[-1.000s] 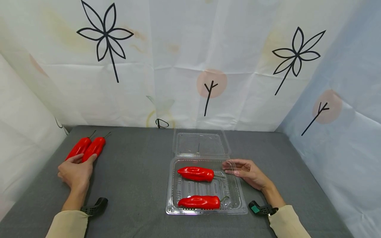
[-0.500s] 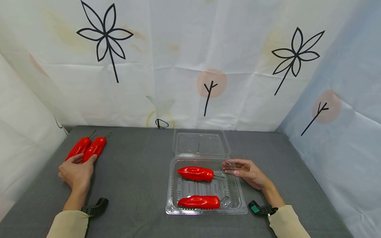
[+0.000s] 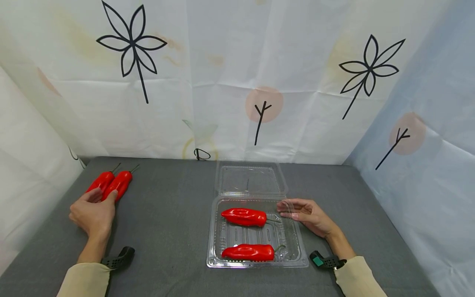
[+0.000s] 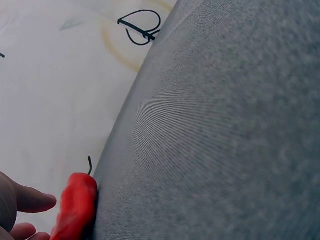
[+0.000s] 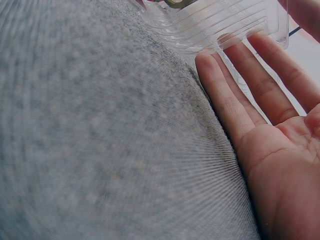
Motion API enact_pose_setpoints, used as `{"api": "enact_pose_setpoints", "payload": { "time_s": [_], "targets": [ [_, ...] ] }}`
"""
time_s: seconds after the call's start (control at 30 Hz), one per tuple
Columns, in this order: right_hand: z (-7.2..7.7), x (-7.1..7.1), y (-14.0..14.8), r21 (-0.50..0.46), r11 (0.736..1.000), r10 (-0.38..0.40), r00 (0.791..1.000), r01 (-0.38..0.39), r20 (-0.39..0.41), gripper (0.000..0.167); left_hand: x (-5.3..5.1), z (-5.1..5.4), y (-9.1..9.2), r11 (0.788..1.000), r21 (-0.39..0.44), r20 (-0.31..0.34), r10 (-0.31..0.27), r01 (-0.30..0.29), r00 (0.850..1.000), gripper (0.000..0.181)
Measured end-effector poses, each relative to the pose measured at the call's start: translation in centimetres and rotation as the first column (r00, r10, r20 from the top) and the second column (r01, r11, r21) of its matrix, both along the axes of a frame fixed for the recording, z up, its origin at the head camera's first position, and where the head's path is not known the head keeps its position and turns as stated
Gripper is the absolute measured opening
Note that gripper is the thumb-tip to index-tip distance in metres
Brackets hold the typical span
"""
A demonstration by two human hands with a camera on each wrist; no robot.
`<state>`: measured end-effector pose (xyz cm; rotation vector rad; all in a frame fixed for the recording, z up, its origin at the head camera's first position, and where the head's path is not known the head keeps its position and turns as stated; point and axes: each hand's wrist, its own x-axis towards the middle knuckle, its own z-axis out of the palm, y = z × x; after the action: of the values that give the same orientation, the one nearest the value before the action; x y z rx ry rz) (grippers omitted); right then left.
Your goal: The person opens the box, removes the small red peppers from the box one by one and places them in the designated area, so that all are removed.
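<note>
Head view: at far left, the left sleeve and black wristband, then the left hand low over the table, at the lower ends of 2 red peppers. Those lie side by side, nearly parallel, stems pointing to the back: left pepper, right pepper. Thumb and fingers stand apart, thumb by the right pepper, index finger over the left pepper's near end; other fingertips hidden. Left wrist view has a thin gap between thumb and pepper; can't tell if the lower fingers touch it.

Behind, a white sheet with black flower drawings.

Middle-right: clear plastic box, lid folded back toward the sheet. Inside, 2 more red peppers lying crosswise, stems to the right, well apart from each other: back pepper on the hinge side, front pepper near the front rim.

Right of that, the right hand, palm turned inward, fingers straight and spread, pinching nothing. Fingertips sit at the box's right side; right wrist view puts them up against the ribbed plastic. Below: right wristband, black with a green patch, and right sleeve.
</note>
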<state>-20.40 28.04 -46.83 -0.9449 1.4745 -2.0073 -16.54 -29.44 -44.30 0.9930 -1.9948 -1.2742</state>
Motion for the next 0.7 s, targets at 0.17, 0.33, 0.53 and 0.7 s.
{"api": "enact_pose_setpoints", "payload": {
  "time_s": [0.17,0.33,0.53,0.7],
  "targets": [
    [0.0,0.0,0.0,-0.002,1.0,0.0,1.0,0.0,0.003,0.044,0.0,0.6,0.4,0.999,-0.049,-0.018,-0.008,0.007,1.0,0.051],
    [0.0,0.0,-0.1,0.002,1.0,-0.004,1.0,0.004,0.0,0.043,0.2,1.7,1.7,0.996,-0.081,-0.082,-0.039,0.032,0.996,0.05],
    [0.2,0.1,-0.1,0.009,1.0,-0.007,1.0,0.007,-0.007,0.043,0.6,2.8,3.8,0.982,-0.16,-0.228,-0.134,0.098,0.964,0.042],
    [0.1,0.0,0.0,0.012,1.0,-0.005,1.0,0.005,-0.013,0.043,0.7,3.1,5.0,0.961,-0.162,-0.3,-0.266,0.226,0.916,0.039]
  ]
}}
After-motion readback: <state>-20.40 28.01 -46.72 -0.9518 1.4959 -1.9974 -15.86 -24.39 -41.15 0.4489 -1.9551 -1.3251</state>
